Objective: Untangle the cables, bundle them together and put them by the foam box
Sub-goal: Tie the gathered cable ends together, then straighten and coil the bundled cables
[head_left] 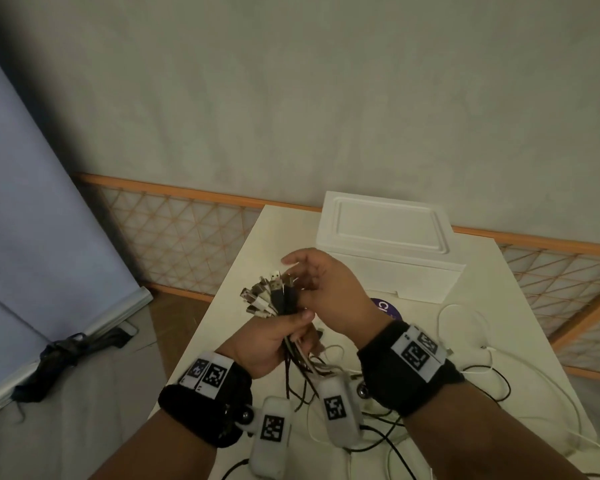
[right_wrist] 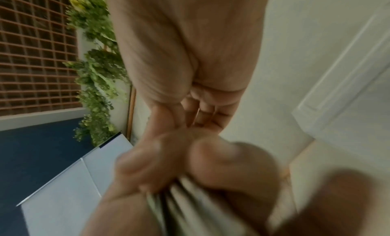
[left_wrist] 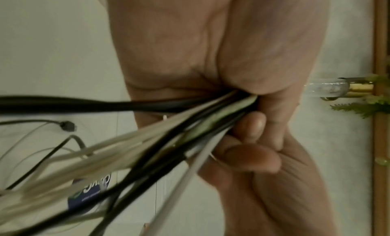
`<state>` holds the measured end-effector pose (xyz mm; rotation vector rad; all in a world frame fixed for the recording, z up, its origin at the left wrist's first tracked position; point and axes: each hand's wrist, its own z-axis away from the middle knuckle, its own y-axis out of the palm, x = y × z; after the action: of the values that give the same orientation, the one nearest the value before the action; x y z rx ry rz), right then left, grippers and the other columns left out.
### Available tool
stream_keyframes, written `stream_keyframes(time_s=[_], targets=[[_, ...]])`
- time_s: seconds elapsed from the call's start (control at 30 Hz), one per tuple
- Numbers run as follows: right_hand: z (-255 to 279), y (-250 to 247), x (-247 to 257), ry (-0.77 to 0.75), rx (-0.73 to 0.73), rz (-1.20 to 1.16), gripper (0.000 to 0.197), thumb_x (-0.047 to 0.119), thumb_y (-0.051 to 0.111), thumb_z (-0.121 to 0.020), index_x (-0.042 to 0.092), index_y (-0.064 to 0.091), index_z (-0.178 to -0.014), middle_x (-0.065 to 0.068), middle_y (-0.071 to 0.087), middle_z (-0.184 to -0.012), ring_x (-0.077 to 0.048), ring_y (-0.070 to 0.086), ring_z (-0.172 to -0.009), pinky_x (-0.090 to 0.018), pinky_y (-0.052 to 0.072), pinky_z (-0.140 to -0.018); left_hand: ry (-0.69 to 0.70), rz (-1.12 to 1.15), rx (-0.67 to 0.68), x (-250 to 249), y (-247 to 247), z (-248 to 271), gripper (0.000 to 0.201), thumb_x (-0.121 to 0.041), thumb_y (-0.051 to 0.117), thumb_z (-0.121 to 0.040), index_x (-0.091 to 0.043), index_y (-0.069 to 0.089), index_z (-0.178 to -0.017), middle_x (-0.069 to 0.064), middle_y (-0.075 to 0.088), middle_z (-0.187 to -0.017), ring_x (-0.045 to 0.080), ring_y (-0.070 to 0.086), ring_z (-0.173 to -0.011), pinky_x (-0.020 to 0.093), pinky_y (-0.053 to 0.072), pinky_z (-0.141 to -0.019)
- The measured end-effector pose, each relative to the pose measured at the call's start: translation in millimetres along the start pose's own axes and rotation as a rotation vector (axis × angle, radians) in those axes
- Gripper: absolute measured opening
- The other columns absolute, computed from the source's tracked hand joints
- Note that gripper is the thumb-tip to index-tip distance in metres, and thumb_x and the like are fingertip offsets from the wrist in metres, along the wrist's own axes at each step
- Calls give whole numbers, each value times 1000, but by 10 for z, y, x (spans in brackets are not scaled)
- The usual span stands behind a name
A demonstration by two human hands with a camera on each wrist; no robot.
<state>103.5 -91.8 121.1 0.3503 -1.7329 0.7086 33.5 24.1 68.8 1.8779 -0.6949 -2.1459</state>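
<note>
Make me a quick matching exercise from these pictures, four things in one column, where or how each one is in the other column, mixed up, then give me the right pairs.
Things:
1. left hand
2. right hand
3. foam box
4. cable plugs

Places or states:
A. at the far end of the table, lid on
B. fanned out above the fist
C. gripping the gathered cables
D. fingers relaxed, by the plug ends

Pairs: 1-C, 2-D, 3-A, 4-B
</note>
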Motion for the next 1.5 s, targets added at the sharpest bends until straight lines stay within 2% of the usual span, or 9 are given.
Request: stream_keyframes(time_s=[0.17, 0.27, 0.57, 0.67, 0.8, 0.9, 1.17, 1.33, 1.5], targets=[[228, 99, -88, 254, 202, -253, 43, 48, 40, -95, 13, 55, -114, 7, 65, -76, -7, 60, -64, -24, 46, -61, 68, 111, -240, -236, 179, -117, 50, -51, 64, -79, -18, 44, -48, 1, 32, -45, 15, 36, -44, 28, 39, -53], [303, 18, -175, 158, 381, 129, 53, 30, 77, -77, 14, 47, -118, 2, 63, -78, -10, 60, -64, -23, 47, -59, 136, 330, -339, -472, 177, -227, 50, -40, 54, -87, -18, 37, -45, -4, 27, -39, 9, 28, -35, 22, 29, -41], [807, -1171, -804, 463, 170, 607, 10, 15, 64, -73, 8, 61, -79, -6, 64, -60, -7, 59, -48, -16, 44, -46, 440, 542, -753, -1072, -374, -398, 48, -35, 58, -91, -23, 30, -54, -9, 22, -45, 8, 17, -35, 20, 19, -33], [890, -1590, -847, 529, 122, 936, 16, 28, 66, -72, 21, 60, -86, 1, 67, -79, -10, 65, -74, -25, 49, -65, 365, 604, -822, -839, -493, -508, 47, -37, 53, -94, -22, 31, -56, -8, 26, -43, 9, 21, -32, 18, 22, -32], [698, -1677, -570, 626, 196, 1196, 101, 55, 75, -67, 20, 22, -146, -3, 39, -146, -22, 38, -134, -41, 29, -110, 276, 683, -779, -479, -227, -727, 47, -40, 46, -98, -21, 29, -59, -7, 26, -43, 8, 22, -30, 16, 23, -34], [420, -1193, -247, 306, 73, 931, 104, 42, 74, -73, 22, 9, -152, 1, 21, -156, -17, 22, -142, -42, 15, -118, 222, 615, -698, -247, 192, -865, 49, -41, 49, -97, -21, 30, -57, -6, 26, -43, 9, 23, -32, 19, 25, -38], [307, -483, -537, 126, 26, 605, 16, 29, 56, -89, 23, 55, -103, 3, 63, -81, -16, 60, -74, -38, 51, -70, 192, 539, -551, -421, 341, -826, 51, -40, 54, -94, -20, 33, -53, -5, 25, -44, 9, 25, -36, 22, 29, -42], [360, -663, -682, 155, 13, 574, 21, 40, 58, -90, 32, 47, -74, 11, 52, -64, 1, 51, -60, -15, 39, -57, 115, 550, -699, -422, -49, -697, 34, -25, 62, -91, -18, 45, -62, -4, 39, -49, 9, 40, -43, 27, 44, -57], [227, -729, -468, 25, 62, 774, 20, 40, 56, -92, 20, 57, -93, 11, 50, -66, -8, 48, -62, -25, 42, -62, -24, 518, -791, -209, -333, -460, 15, -16, 66, -87, -11, 57, -76, 3, 64, -65, 12, 63, -64, 28, 59, -61]])
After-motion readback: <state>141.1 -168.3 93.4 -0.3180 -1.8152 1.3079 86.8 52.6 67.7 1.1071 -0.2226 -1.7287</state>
